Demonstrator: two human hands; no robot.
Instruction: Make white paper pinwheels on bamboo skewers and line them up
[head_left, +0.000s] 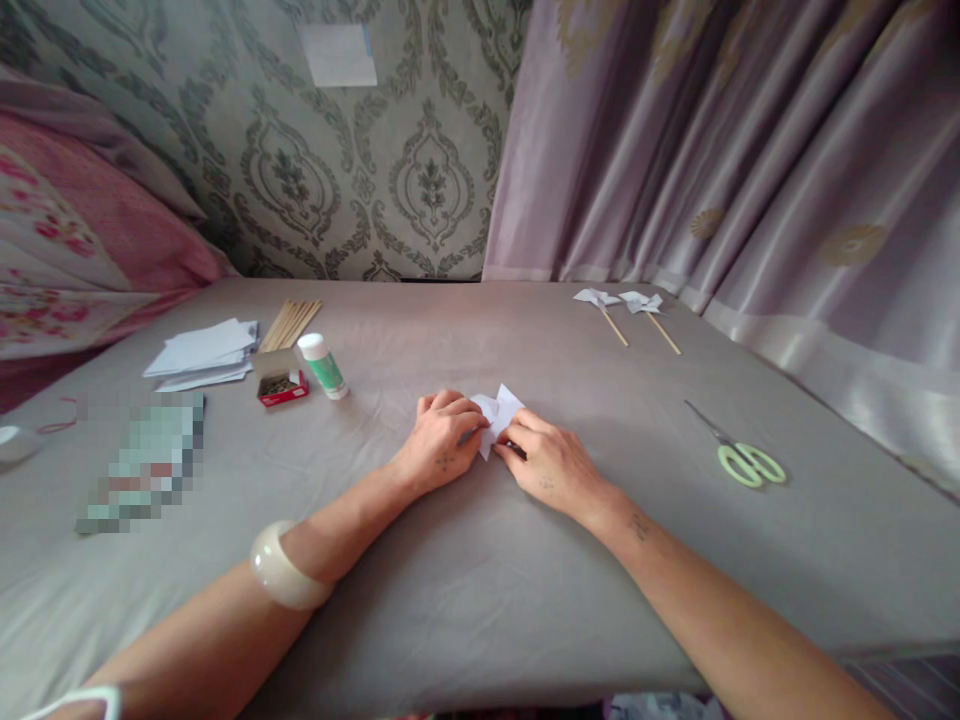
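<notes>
A small white paper pinwheel (504, 404), its blades folded and pointed, is held between my two hands just above the grey cloth-covered table (480, 570). My left hand (444, 440) pinches its left side, fingers curled, with a pale bangle lower on that arm. On the right side, my right hand (547, 455) grips the paper between thumb and fingers. The fingers cover the middle of the paper, so any pin or stick there is hidden.
Left: paper sheets (202, 350), wooden sticks (291, 322), an open red box of small metal pieces (282, 388), a glue stick (324, 366) and a blurred packet (146, 465). Right: green-handled scissors (750, 465). Two pinwheels on sticks (598, 298) lie at the back right.
</notes>
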